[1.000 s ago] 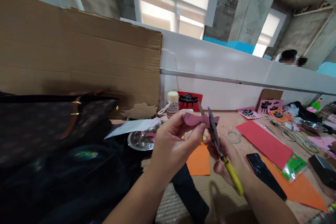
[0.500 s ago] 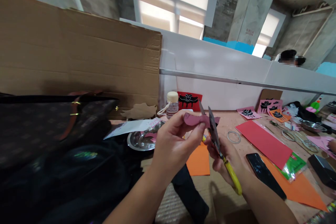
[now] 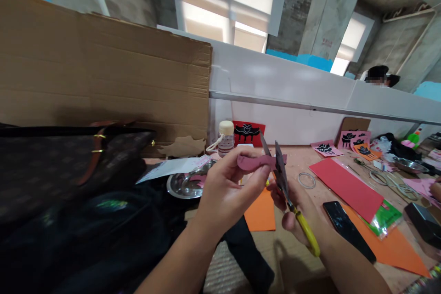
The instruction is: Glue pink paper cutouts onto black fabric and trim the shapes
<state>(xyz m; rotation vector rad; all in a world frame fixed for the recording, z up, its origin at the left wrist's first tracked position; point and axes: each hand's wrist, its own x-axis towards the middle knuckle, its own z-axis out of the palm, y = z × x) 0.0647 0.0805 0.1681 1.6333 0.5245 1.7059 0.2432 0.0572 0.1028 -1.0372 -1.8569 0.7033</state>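
Note:
My left hand (image 3: 225, 190) pinches a small pink paper cut-out (image 3: 257, 161) between thumb and fingers, held up in front of me. My right hand (image 3: 299, 213) grips yellow-handled scissors (image 3: 285, 188); their open blades straddle the right end of the pink piece. Both hands hover above the wooden table (image 3: 292, 248), over an orange sheet (image 3: 261, 211).
A dark handbag (image 3: 69, 165) fills the left; a cardboard wall (image 3: 103, 78) stands behind it. On the table: a metal dish (image 3: 184, 184), small bottle (image 3: 226, 137), red sheet (image 3: 347, 186), phone (image 3: 347, 229), white ring (image 3: 306, 180), printed cards (image 3: 354, 140). Another person (image 3: 379, 76) sits beyond the partition.
The pink piece has turned slightly and moved a little further between the scissor blades. Both hands otherwise stay in the same place.

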